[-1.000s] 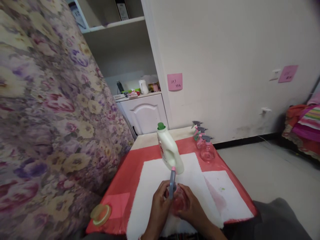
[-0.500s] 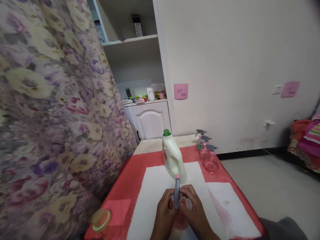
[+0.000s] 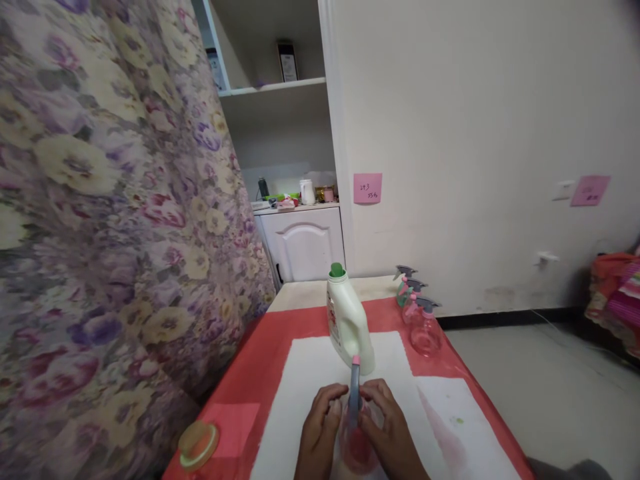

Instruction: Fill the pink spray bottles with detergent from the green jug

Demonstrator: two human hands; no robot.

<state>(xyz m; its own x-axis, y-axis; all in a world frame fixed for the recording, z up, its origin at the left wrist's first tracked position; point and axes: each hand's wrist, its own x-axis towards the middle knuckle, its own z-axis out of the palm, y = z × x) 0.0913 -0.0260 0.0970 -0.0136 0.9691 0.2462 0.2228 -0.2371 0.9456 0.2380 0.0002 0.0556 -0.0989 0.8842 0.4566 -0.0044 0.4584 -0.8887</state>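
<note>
A clear pinkish spray bottle (image 3: pixel 358 450) with a grey trigger head and pink nozzle stands on the white sheet in front of me. My right hand (image 3: pixel 391 427) grips it just under the trigger head, thumb and fingers around its neck. My left hand (image 3: pixel 320 430) is at the bottle's left side, fingers curved and slightly apart from it, holding nothing. Directly behind stands a pale green jug (image 3: pixel 350 320) with a handle and a green spout in its mouth. The bottle's neck is partly hidden by my fingers and the trigger head.
Several spray bottles (image 3: pixel 426 337) line the table's right edge. A tan round lid (image 3: pixel 199 443) sits at the lower left on the red tablecloth (image 3: pixel 270 327). A stained white sheet (image 3: pixel 465 407) lies at right. A floral curtain (image 3: pixel 125 233) hangs at left; a cabinet (image 3: pixel 305 243) stands behind.
My left hand has loosened and moved slightly left, away from the spray bottle. My right hand stays at its neck. The view has shifted slightly.
</note>
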